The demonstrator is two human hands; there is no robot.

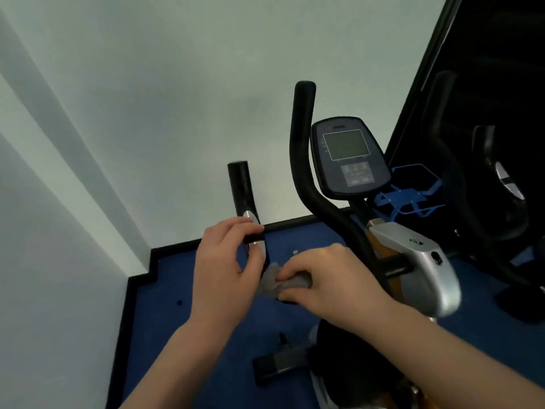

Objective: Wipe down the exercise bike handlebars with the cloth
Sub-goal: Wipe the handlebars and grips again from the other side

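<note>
A short black handlebar grip [241, 188] with silver pulse plates rises at centre. My left hand [227, 270] curls around its lower part, thumb and fingers touching the silver plate. A grey cloth [275, 283] is bunched low on that handlebar, and my right hand [330, 281] is closed on it, pressing it against the bar. A taller curved black handlebar [302, 149] stands just to the right, beside the bike's console [349, 156]. The stretch of bar under the cloth is hidden.
A silver bike housing [424, 261] sits at the right and a black pedal [278, 366] below my hands. A blue bottle cage [411, 193] hangs behind the console. White walls form a corner at left over blue floor [165, 320]. Another dark machine [495, 178] stands far right.
</note>
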